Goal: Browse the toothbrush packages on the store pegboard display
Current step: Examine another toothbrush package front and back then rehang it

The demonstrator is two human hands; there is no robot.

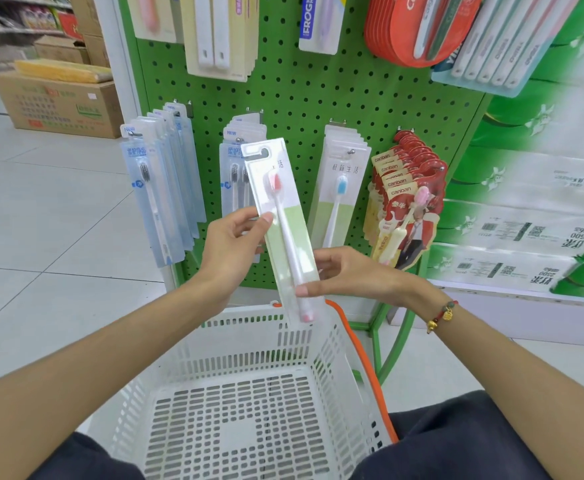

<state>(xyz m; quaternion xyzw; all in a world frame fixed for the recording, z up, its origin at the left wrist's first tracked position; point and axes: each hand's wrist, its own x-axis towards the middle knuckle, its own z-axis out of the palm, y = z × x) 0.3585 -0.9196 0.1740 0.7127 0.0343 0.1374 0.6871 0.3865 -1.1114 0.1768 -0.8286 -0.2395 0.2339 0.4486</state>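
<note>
Both hands pinch one toothbrush package (281, 216) — the left hand (231, 249) at its middle edge, the right hand (347, 273) near the bottom. Below it sits a white basket (249, 344) — nothing shows inside.

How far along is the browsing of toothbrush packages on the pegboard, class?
Done: one red-bristled toothbrush package is off its hook. In hand: left hand and right hand both hold it above the white basket. Left: the blue-bristled packages and others on the pegboard hang untouched.

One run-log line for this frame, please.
stage: inspecting | left hand: holds toothbrush package | right hand: holds it | basket: below
</note>
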